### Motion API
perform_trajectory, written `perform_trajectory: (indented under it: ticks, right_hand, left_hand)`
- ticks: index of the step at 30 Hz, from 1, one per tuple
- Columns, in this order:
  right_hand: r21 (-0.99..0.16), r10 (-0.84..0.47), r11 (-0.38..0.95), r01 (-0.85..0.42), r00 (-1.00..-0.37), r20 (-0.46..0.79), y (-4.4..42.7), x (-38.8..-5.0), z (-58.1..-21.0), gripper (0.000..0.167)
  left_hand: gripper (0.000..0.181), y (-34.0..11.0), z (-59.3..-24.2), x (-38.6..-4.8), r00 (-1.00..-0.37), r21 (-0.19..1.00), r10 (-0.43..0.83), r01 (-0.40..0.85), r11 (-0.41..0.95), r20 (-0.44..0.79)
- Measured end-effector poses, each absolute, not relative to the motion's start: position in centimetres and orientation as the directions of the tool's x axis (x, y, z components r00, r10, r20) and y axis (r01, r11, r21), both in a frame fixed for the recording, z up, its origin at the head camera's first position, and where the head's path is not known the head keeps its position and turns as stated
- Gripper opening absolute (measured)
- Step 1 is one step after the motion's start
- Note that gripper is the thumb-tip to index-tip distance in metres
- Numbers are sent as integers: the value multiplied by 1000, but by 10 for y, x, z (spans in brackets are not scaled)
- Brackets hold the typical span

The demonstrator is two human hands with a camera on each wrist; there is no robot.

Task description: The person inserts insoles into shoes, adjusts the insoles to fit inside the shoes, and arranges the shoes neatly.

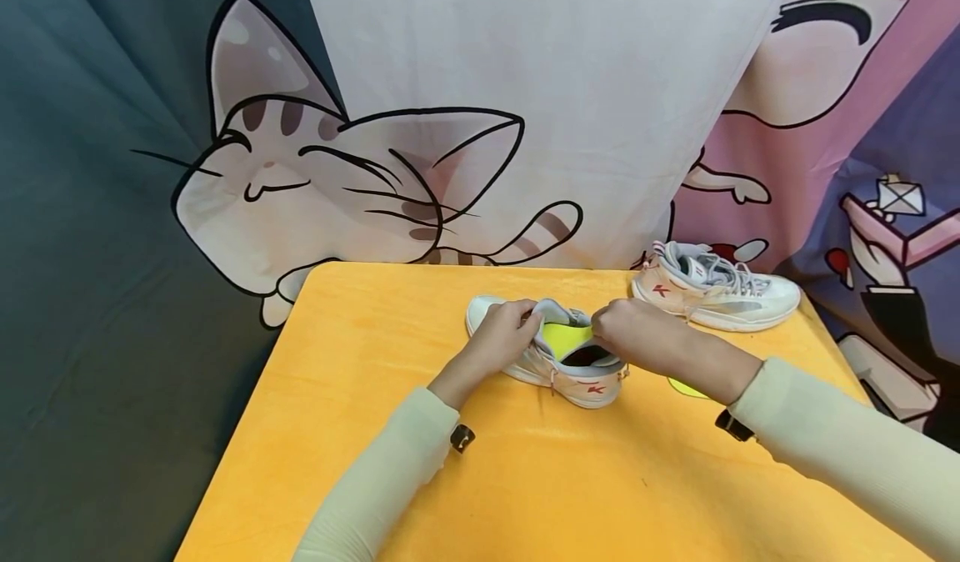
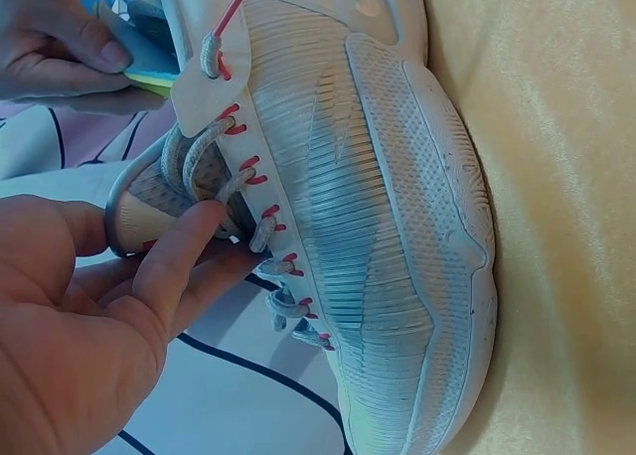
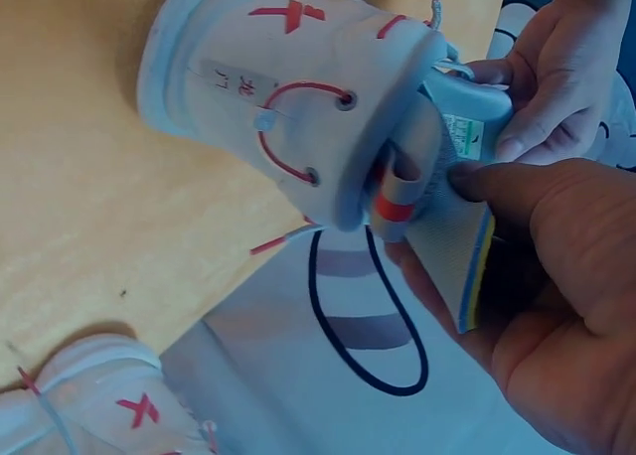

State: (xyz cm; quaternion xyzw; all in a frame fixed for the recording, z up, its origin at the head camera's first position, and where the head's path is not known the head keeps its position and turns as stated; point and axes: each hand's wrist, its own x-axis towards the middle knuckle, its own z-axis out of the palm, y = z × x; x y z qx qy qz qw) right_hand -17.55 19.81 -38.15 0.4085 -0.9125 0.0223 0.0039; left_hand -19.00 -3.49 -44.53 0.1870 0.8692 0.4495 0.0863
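A white sneaker (image 1: 577, 383) with red marks at its heel stands on the yellow table, toe pointing to the far left. My left hand (image 1: 504, 337) pinches the shoe's tongue (image 2: 149, 207) above the laces. Between the thumb and fingers of my right hand (image 1: 630, 333) is the heel end of an insole (image 3: 447, 236), grey on one face and yellow-green (image 1: 564, 338) on the other. Its front part goes into the shoe opening, where the shoe hides it. The insole's heel end stands up out of the collar near the heel loop (image 3: 397, 192).
A second white sneaker (image 1: 720, 291) stands at the table's back right corner. Part of a flat yellow-green piece (image 1: 686, 388) shows on the table (image 1: 360, 429) below my right forearm. A cartoon-printed cloth (image 1: 450, 178) hangs behind the table's back edge.
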Motion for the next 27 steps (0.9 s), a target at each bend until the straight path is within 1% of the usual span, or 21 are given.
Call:
perform_trajectory:
  ticks: [2,7,12,17,18,20,22,25,27]
  right_hand:
    - [-80,-738,669,-739,-673,40,199,-177,-384,13]
    - [-110,-737,668,-736,-675,41,202,-182,-391,3]
    - [-130,-736,666,-735,-676,49,203,-184,-394,3]
    - [-121,-733,672,-730,-680,31,209,-183,-393,8]
    - [-125,-730,677,-726,-684,17,211,-182,-392,12]
    - [-161,-725,682,-713,-688,-22,217,-181,-387,20]
    - [-221,-715,692,-687,-695,-76,223,-181,-380,30]
    - [-312,-719,684,-659,-681,-138,232,-182,-369,32]
    - [-326,-729,675,-662,-666,-158,236,-183,-365,31]
  left_hand:
    - [30,-35,-445,-190,-915,815,404,245,525,15]
    - [30,-35,-446,-190,-913,811,407,249,529,15]
    - [29,-35,-446,-190,-912,806,409,256,535,18]
    - [29,-35,-446,-191,-913,810,408,247,532,10]
    - [29,-35,-445,-191,-912,813,410,246,528,9]
    - [29,-35,-445,-192,-910,818,414,241,522,4]
    - [30,-35,-445,-192,-910,821,415,237,519,0]
    - [30,-35,-444,-191,-911,824,412,227,520,-9]
    - [29,-35,-444,-191,-911,824,412,226,519,-10]
